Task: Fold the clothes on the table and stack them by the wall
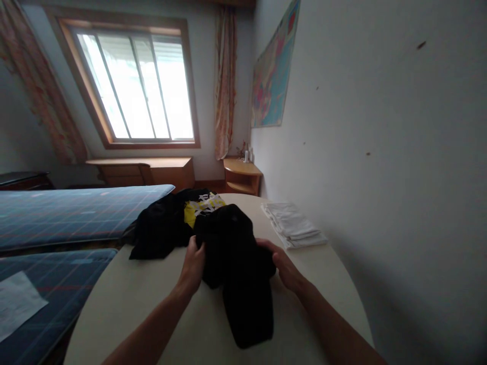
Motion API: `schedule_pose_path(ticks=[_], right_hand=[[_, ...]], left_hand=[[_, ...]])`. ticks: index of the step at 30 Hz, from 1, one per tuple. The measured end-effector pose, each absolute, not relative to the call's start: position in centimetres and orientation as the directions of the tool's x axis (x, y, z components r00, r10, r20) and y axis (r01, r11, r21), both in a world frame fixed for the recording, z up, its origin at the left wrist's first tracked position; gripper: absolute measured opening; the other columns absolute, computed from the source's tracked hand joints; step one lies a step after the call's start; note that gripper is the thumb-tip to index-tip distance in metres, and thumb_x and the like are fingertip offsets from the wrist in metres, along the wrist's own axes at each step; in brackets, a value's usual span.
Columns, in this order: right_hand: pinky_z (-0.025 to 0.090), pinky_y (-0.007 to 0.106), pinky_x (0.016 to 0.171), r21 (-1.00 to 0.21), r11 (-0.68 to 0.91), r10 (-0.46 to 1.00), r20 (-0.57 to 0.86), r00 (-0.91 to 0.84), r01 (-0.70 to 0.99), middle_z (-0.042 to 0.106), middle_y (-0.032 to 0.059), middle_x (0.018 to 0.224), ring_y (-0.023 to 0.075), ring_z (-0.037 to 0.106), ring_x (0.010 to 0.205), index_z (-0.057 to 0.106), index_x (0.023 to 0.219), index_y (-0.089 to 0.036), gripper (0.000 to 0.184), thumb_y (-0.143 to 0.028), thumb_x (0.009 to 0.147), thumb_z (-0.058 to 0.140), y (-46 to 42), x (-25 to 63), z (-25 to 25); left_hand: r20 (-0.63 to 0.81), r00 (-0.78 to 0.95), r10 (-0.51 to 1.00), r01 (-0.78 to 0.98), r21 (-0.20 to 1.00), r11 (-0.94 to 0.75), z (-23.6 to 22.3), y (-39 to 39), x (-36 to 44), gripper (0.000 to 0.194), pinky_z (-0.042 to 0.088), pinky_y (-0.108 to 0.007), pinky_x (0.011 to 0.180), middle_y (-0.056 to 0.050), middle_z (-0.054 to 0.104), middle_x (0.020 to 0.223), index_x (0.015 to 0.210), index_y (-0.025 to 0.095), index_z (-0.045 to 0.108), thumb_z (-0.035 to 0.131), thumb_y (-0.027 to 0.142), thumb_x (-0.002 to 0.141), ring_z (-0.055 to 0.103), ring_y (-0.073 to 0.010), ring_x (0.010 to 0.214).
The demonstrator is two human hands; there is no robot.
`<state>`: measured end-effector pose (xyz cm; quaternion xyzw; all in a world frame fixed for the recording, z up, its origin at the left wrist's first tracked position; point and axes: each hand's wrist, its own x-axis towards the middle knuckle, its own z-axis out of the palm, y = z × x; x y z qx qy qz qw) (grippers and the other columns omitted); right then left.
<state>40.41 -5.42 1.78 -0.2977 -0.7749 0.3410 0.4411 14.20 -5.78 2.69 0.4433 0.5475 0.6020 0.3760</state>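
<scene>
A black garment (243, 274) lies bunched on the round white table (152, 304), with one part stretching toward me; its exact kind does not show. On its left edge, my left hand (193, 266) grips the cloth with the thumb on top. My right hand (283, 263) holds the opposite edge, its fingers partly hidden by the fabric. Just behind and to the left, a black piece of clothing (162, 225) with a yellow and white print (203, 205) is heaped on the table and touches the garment.
Folded white cloth (294, 223) lies at the table's right, near the wall (380, 203). Two plaid mattresses (83, 213) stand to the left, one bearing a paper sheet (19, 301). Farther back are a desk (152, 170) and a corner shelf (243, 167) below the window.
</scene>
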Motion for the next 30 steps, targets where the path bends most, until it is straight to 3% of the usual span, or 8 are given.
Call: schedule_pose_path(ticks=[3, 6, 8, 13, 16, 21, 26, 30], right_hand=[[0.025, 0.049, 0.116, -0.680, 0.696, 0.654, 0.468, -0.595, 0.230, 0.050, 0.0131, 0.145, 0.0317, 0.037, 0.140, 0.047, 0.141, -0.023, 0.084, -0.082, 0.081, 0.042, -6.2, 39.4, 2.1], [0.013, 0.054, 0.119, -0.585, 0.726, 0.648, 0.405, -0.645, 0.362, 0.048, 0.0171, 0.145, 0.0335, 0.030, 0.144, 0.039, 0.147, -0.020, 0.099, -0.077, 0.070, 0.065, -6.7, 37.9, 1.9], [0.012, 0.056, 0.118, -0.552, 0.717, 0.676, 0.402, -0.617, 0.426, 0.055, 0.0163, 0.139, 0.0336, 0.032, 0.143, 0.045, 0.141, -0.020, 0.089, -0.064, 0.069, 0.075, -6.7, 37.0, 1.4], [0.032, 0.051, 0.110, -0.651, 0.615, 0.788, 0.478, -0.389, 0.446, 0.067, 0.0098, 0.120, 0.0282, 0.055, 0.121, 0.063, 0.108, -0.023, 0.028, -0.032, 0.082, 0.066, -6.0, 36.6, 0.6], [0.049, 0.038, 0.090, -0.769, 0.527, 0.850, 0.477, -0.223, 0.361, 0.070, 0.0058, 0.102, 0.0228, 0.065, 0.096, 0.062, 0.109, -0.022, 0.023, -0.031, 0.088, 0.057, -5.4, 37.5, 0.9], [0.051, 0.033, 0.085, -0.826, 0.489, 0.855, 0.518, 0.035, 0.282, 0.071, 0.0054, 0.106, 0.0220, 0.065, 0.095, 0.061, 0.115, -0.021, 0.031, -0.029, 0.086, 0.055, -4.2, 39.4, 1.1], [0.049, 0.035, 0.092, -0.824, 0.455, 0.884, 0.463, -0.062, 0.339, 0.070, 0.0071, 0.115, 0.0232, 0.064, 0.104, 0.059, 0.121, -0.021, 0.037, -0.029, 0.085, 0.052, -3.6, 40.2, 0.3], [0.050, 0.037, 0.090, -0.818, 0.419, 0.906, 0.348, -0.241, 0.394, 0.071, 0.0066, 0.110, 0.0234, 0.066, 0.100, 0.056, 0.127, -0.022, 0.037, -0.039, 0.095, 0.045, -3.7, 40.2, 0.2]], left_hand=[[-0.039, -0.399, 0.916, -0.122, 0.992, -0.011, 2.0, -5.0, 12.6, 0.052, 0.052, -0.031, 0.076, -0.007, 0.062, 0.103, 0.114, 0.019, 0.044, 0.069, 0.044, 0.076, 0.063, -0.0207, 0.090], [-0.082, -0.415, 0.906, -0.099, 0.994, 0.045, 1.8, -4.9, 12.4, 0.055, 0.053, -0.030, 0.075, -0.010, 0.059, 0.111, 0.120, 0.020, 0.038, 0.066, 0.048, 0.082, 0.064, -0.0199, 0.092], [-0.057, -0.392, 0.918, -0.061, 0.997, 0.036, 1.9, -5.0, 12.6, 0.054, 0.053, -0.032, 0.080, -0.011, 0.060, 0.113, 0.124, 0.020, 0.037, 0.060, 0.053, 0.087, 0.065, -0.0210, 0.095], [0.172, -0.260, 0.950, -0.015, 0.983, -0.182, 2.5, -5.6, 12.8, 0.065, 0.043, -0.042, 0.104, -0.012, 0.053, 0.133, 0.142, 0.025, 0.029, 0.045, 0.064, 0.092, 0.057, -0.0259, 0.120], [0.404, -0.143, 0.903, 0.106, 0.914, -0.392, 2.5, -6.3, 12.9, 0.077, 0.030, -0.049, 0.114, -0.013, 0.032, 0.153, 0.150, 0.028, 0.019, 0.048, 0.066, 0.090, 0.039, -0.0302, 0.138], [0.578, 0.051, 0.814, 0.443, 0.718, -0.537, 2.0, -7.9, 14.5, 0.099, 0.036, -0.056, 0.109, -0.016, 0.018, 0.160, 0.155, 0.029, 0.008, 0.069, 0.054, 0.081, 0.030, -0.0367, 0.143], [0.507, 0.092, 0.857, 0.612, 0.650, -0.450, 0.0, -7.5, 15.9, 0.081, 0.027, -0.058, 0.115, -0.017, 0.017, 0.162, 0.153, 0.023, 0.021, 0.063, 0.042, 0.086, 0.023, -0.0355, 0.147], [0.325, 0.073, 0.943, 0.542, 0.781, -0.311, -1.0, -6.7, 15.6, 0.065, 0.041, -0.053, 0.105, -0.020, 0.053, 0.140, 0.138, 0.017, 0.048, 0.067, 0.043, 0.081, 0.051, -0.0374, 0.129]])
